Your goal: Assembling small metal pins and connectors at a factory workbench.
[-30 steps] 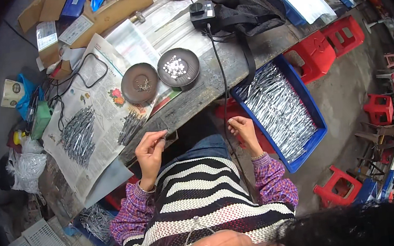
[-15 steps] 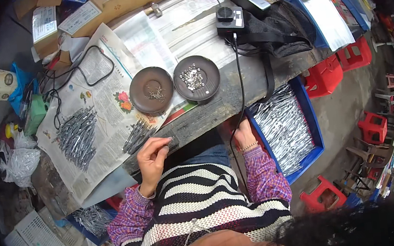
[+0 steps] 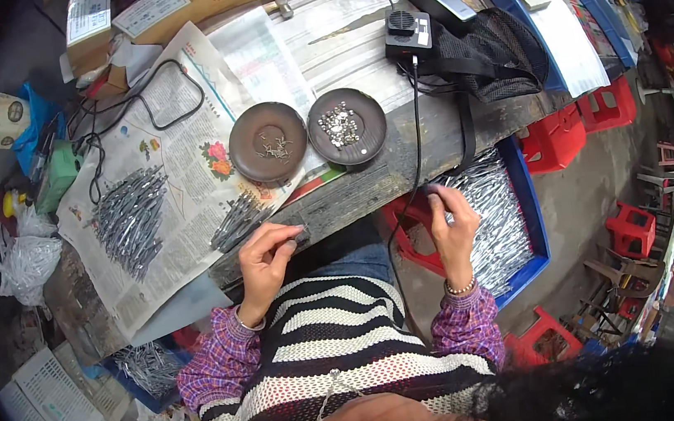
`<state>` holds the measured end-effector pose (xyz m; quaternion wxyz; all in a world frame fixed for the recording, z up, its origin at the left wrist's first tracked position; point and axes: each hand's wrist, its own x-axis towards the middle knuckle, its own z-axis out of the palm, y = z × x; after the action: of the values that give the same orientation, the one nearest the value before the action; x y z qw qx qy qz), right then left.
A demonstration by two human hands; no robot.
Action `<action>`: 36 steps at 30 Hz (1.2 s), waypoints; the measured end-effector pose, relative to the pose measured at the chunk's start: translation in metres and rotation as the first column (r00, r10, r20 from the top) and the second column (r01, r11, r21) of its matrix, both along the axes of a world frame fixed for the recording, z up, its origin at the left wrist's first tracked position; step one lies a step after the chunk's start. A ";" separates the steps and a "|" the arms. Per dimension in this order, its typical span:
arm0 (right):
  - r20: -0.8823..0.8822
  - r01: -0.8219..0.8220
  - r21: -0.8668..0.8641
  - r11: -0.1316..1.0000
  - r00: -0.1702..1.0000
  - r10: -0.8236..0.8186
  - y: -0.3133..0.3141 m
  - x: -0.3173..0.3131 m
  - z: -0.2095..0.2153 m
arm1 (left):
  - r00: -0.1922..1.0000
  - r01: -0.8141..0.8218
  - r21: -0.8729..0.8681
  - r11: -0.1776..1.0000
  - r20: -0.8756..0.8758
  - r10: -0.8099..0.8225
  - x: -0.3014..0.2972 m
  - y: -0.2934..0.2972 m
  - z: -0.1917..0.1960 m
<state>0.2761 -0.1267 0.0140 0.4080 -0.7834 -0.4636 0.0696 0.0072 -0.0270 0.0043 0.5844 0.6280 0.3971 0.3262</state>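
My left hand (image 3: 266,260) is at the table's front edge, thumb and fingers pinched; a small dark bit shows at its fingertips, too small to name. Raised over the near-left edge of a blue bin (image 3: 540,225), my right hand (image 3: 456,234) is closed too, with something dark at its fingertips. Slender silvery metal pieces (image 3: 493,226) fill that bin. Close to my left hand, a small bunch of slender grey metal pieces (image 3: 237,222) lies on newspaper (image 3: 181,228). Beyond are two brown dishes, one with thin pins (image 3: 273,146), the other with tiny shiny parts (image 3: 339,125).
A larger pile of grey metal pieces (image 3: 132,221) lies farther left. A black cable (image 3: 418,135) hangs from a small black device (image 3: 407,34) past the table edge. A black mesh bag (image 3: 494,55) sits at right. Red stools (image 3: 553,140) stand on the floor.
My right hand has come up from beside the blue bin, below the table edge, and now shows fully with fingers closed. My left hand stays near the table edge, still pinched. The view has shifted slightly.
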 end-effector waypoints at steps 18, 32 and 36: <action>-0.091 -0.290 0.135 0.948 0.949 0.303 0.080 -0.026 -0.022 | 0.999 -0.007 -0.080 0.997 0.047 0.011 -0.002 0.001 0.001; -0.758 -0.490 0.137 0.861 0.508 0.410 0.061 -0.106 -0.025 | 0.987 -0.043 -0.175 0.984 0.144 0.069 -0.010 0.000 0.001; -0.786 -0.490 0.118 0.864 0.486 0.383 0.059 -0.108 -0.026 | 0.993 -0.043 -0.137 0.990 0.107 0.058 -0.012 -0.001 0.002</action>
<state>0.1681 -0.0681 -0.0122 0.4888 -0.5501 -0.4143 0.5355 -0.0047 -0.0281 0.0065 0.6382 0.5578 0.4011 0.3475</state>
